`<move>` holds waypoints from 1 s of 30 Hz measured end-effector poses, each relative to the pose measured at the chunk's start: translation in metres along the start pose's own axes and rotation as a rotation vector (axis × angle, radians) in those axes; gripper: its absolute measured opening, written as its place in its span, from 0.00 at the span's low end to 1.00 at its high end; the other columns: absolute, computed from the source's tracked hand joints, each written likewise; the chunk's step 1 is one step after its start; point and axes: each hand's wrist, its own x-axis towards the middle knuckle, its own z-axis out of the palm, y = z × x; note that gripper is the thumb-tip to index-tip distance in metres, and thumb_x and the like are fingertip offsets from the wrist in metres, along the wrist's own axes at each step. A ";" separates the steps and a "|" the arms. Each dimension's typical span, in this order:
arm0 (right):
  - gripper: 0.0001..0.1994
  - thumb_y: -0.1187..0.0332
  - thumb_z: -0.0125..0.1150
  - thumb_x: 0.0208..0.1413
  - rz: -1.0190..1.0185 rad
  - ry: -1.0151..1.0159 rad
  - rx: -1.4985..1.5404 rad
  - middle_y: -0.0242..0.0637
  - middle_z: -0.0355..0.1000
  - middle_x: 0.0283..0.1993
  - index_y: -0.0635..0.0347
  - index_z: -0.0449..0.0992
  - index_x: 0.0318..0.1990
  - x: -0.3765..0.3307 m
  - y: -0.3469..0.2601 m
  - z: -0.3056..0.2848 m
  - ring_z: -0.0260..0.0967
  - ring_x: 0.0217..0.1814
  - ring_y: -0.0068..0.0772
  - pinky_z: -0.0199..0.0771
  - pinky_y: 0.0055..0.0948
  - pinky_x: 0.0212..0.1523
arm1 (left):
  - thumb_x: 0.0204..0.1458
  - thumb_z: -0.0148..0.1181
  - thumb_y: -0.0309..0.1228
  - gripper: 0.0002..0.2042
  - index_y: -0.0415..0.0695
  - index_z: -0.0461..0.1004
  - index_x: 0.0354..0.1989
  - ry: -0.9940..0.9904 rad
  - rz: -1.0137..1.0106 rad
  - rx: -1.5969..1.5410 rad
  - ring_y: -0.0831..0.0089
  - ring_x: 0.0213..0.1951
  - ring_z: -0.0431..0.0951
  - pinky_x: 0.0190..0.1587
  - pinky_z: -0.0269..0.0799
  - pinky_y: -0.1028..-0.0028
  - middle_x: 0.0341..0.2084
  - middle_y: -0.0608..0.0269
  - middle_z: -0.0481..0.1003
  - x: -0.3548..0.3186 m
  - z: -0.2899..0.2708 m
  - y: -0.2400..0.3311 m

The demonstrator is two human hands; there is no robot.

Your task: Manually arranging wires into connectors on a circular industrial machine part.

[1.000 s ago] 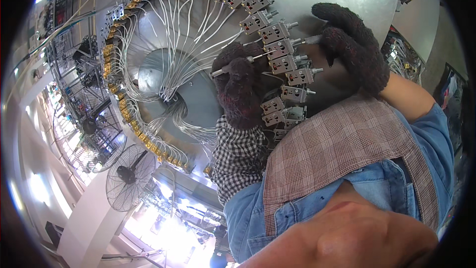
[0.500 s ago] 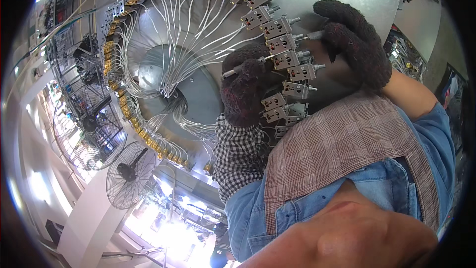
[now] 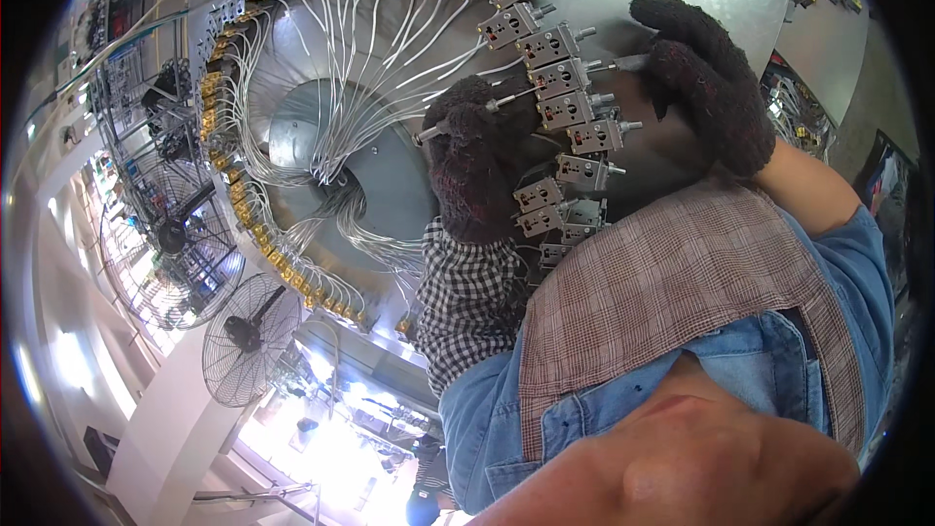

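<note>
Both my hands wear dark knitted gloves. My left hand (image 3: 469, 170) is closed around a slim metal screwdriver-like tool (image 3: 506, 100), whose thin end meets the side of a small metal switch box (image 3: 560, 80) with a shaft. From the other side, my right hand (image 3: 716, 88) pinches a grey tapered piece (image 3: 633, 62) in line with that box's shaft; whether it is part of the box or a separate tool I cannot tell. More switch boxes (image 3: 594, 135) sit in a curved row beside my hands, shafts pointing outward.
White wires (image 3: 336, 127) run from the boxes to the middle of a round metal turntable (image 3: 399, 175). Brass-coloured parts (image 3: 258, 224) line its far left rim. A standing fan (image 3: 248, 336) is at the lower left. More wired parts (image 3: 804, 102) lie on the right.
My left hand and its tool have shifted slightly left, and more of the tool's thin end shows. My right hand has shifted slightly right, still pinching the grey piece.
</note>
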 end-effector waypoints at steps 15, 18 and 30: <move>0.17 0.68 0.50 0.59 -0.049 0.015 -0.014 0.34 0.69 0.30 0.60 0.67 0.56 0.000 0.004 -0.002 0.67 0.27 0.21 0.70 0.22 0.27 | 0.57 0.49 0.47 0.24 0.42 0.57 0.52 0.104 -0.023 0.081 0.49 0.34 0.79 0.32 0.79 0.58 0.39 0.43 0.73 -0.001 0.005 0.002; 0.17 0.69 0.50 0.58 -0.085 0.015 -0.064 0.36 0.70 0.32 0.60 0.67 0.55 0.002 0.006 -0.001 0.68 0.27 0.21 0.71 0.22 0.27 | 0.58 0.49 0.46 0.22 0.43 0.57 0.52 0.099 0.045 0.062 0.49 0.36 0.78 0.33 0.80 0.58 0.41 0.43 0.72 0.000 0.001 -0.003; 0.18 0.66 0.52 0.58 -0.015 -0.116 -0.013 0.37 0.69 0.47 0.59 0.68 0.55 0.006 0.006 -0.001 0.70 0.37 0.25 0.73 0.26 0.39 | 0.56 0.53 0.35 0.15 0.43 0.63 0.48 -0.049 0.251 -0.033 0.63 0.33 0.76 0.33 0.75 0.67 0.35 0.57 0.70 0.008 -0.001 -0.004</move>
